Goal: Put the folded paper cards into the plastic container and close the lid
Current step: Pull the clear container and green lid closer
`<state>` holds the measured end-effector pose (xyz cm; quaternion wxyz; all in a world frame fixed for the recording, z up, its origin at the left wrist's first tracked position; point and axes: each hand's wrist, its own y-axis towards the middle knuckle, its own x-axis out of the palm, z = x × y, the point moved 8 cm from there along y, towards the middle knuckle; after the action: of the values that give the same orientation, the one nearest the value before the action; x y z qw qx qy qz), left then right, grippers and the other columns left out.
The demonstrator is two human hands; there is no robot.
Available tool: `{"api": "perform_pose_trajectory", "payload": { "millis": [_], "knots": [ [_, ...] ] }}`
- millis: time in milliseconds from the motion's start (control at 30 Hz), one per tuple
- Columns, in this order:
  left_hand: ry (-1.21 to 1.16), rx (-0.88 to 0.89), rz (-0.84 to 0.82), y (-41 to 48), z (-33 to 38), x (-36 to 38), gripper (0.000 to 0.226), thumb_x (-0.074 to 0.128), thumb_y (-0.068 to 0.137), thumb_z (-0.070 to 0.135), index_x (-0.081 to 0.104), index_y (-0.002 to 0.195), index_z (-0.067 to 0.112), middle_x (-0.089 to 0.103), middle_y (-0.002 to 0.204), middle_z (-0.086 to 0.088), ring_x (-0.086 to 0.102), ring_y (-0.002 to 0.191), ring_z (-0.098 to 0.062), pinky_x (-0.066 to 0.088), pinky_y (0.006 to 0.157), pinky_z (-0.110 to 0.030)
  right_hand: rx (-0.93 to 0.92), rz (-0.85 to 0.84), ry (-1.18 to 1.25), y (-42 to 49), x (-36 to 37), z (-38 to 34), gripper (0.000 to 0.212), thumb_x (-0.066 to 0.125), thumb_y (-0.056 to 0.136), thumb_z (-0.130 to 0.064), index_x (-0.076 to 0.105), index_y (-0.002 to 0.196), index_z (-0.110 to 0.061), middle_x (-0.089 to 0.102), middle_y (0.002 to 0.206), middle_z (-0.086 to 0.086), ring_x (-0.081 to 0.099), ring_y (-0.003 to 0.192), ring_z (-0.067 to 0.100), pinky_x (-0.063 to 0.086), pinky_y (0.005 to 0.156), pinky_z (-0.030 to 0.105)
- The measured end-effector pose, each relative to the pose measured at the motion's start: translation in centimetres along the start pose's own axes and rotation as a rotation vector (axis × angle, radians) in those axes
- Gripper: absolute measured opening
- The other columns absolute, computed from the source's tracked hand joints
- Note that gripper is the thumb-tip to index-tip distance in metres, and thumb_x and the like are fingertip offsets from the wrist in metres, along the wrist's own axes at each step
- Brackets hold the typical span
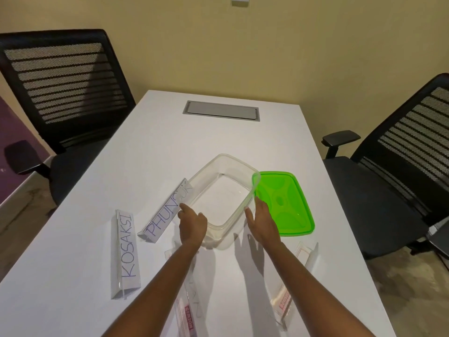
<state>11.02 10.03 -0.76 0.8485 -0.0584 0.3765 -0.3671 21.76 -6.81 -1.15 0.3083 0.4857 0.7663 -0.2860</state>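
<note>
A clear plastic container [226, 166] stands empty and lidless at the middle of the white table [170, 142]. Its green lid [286, 205] lies to its right, one edge propped on the container's rim. My left hand [193, 226] rests against the container's near left corner with fingers curled; whether it grips the rim I cannot tell. My right hand [263, 223] is flat beside the near right wall, fingers apart. Folded cards lie around: one lettered KOSAKSI [125, 254] at left, one lettered PHUNSUK [165, 212] against the container's left side, one under my left forearm [189, 310], one at right [291, 285].
Black mesh office chairs stand at the table's far left [65, 93] and at the right [398, 171]. A grey cable hatch [221, 110] is set into the far end of the table. A yellow wall closes the room beyond.
</note>
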Motion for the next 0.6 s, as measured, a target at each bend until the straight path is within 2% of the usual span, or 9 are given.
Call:
{"api": "perform_pose_trajectory", "payload": {
  "millis": [100,300,367,500,600],
  "knots": [
    [-0.032,-0.052,0.014,1.3,-0.4,-0.3,0.051,0.038,0.095,0.006,0.023,0.141,-0.011,0.033,0.143,-0.030,0.060,0.108,-0.050,0.051,0.093,-0.051,0.061,0.043,0.069,2.6,-1.1,0.4,0.056,0.039,0.099,-0.026,0.021,0.147,-0.003,0.026,0.154,0.016,0.031,0.140,0.027,0.030,0.110,0.034],
    [-0.059,-0.059,0.039,2.6,-0.6,-0.5,0.050,0.036,0.094,0.004,0.024,0.140,-0.009,0.033,0.139,-0.030,0.061,0.103,-0.049,0.052,0.092,-0.049,0.129,0.095,0.154,7.7,-2.7,0.6,0.058,0.041,0.099,-0.022,0.019,0.148,0.000,0.028,0.153,0.021,0.031,0.140,0.033,0.029,0.110,0.037],
    [-0.055,-0.052,0.052,2.7,-0.5,-0.6,0.051,0.036,0.095,0.005,0.023,0.142,-0.008,0.033,0.137,-0.030,0.061,0.103,-0.047,0.052,0.092,-0.046,0.145,0.086,0.187,9.2,-2.9,0.7,0.054,0.044,0.098,-0.017,0.026,0.145,0.001,0.035,0.149,0.023,0.035,0.137,0.033,0.030,0.110,0.036],
    [-0.085,-0.038,0.060,2.9,-0.4,-0.8,0.050,0.036,0.096,0.004,0.024,0.143,-0.007,0.034,0.135,-0.030,0.060,0.104,-0.047,0.050,0.094,-0.048,0.154,0.072,0.191,10.5,-3.3,1.1,0.041,0.050,0.092,-0.005,0.049,0.132,0.001,0.053,0.133,0.024,0.049,0.124,0.034,0.038,0.101,0.036],
    [-0.100,-0.042,0.079,3.1,-0.7,-1.2,0.042,0.037,0.095,0.002,0.034,0.135,-0.011,0.039,0.130,-0.030,0.059,0.102,-0.047,0.051,0.093,-0.047,0.181,0.052,0.239,10.4,-3.4,1.7,0.042,0.053,0.087,0.000,0.051,0.129,-0.001,0.056,0.125,0.026,0.054,0.114,0.039,0.045,0.100,0.048]
  ]
}}
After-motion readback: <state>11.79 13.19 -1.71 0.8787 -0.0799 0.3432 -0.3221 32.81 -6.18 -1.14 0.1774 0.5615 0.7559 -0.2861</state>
